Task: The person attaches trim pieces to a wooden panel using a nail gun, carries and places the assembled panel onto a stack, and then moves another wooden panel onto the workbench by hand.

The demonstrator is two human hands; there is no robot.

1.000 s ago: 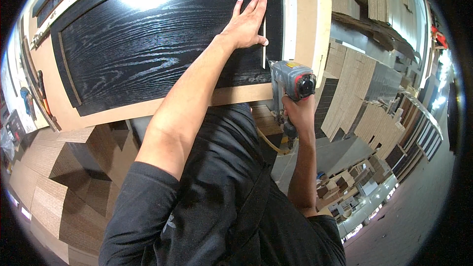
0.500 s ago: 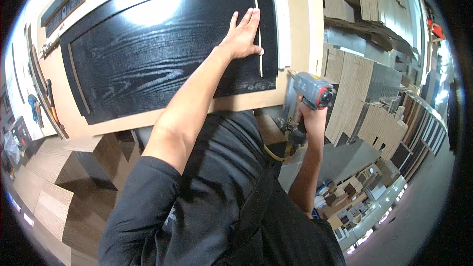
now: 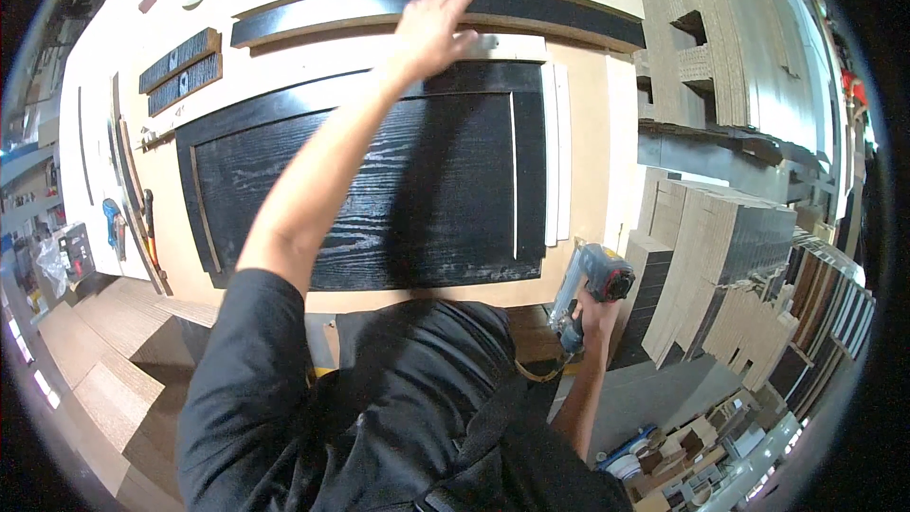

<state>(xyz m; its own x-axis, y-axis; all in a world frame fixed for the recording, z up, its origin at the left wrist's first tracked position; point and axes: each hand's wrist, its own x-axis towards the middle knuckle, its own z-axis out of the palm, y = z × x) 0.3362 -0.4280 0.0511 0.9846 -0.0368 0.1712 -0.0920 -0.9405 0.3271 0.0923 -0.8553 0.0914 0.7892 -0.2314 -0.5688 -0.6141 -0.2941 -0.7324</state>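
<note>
- Pale tabletop [image 3: 611, 152] carries a black door [image 3: 464, 180] along its near edge.
- Left hand [image 3: 431, 35], loosely open, over a dark board [image 3: 536, 8]; touch unclear.
- Right hand [image 3: 595, 315] grips a nail gun [image 3: 595, 273], near right corner.

on the pale workbench [image 3: 607, 152] there lie a black panel [image 3: 389, 185], a long black bar [image 3: 559, 21] — and two short dark blocks [image 3: 180, 61].

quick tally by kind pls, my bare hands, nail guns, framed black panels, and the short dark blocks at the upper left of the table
Left hand and right hand: 2
Nail gun: 1
Framed black panel: 1
Short dark blocks: 2
Total: 6
</note>
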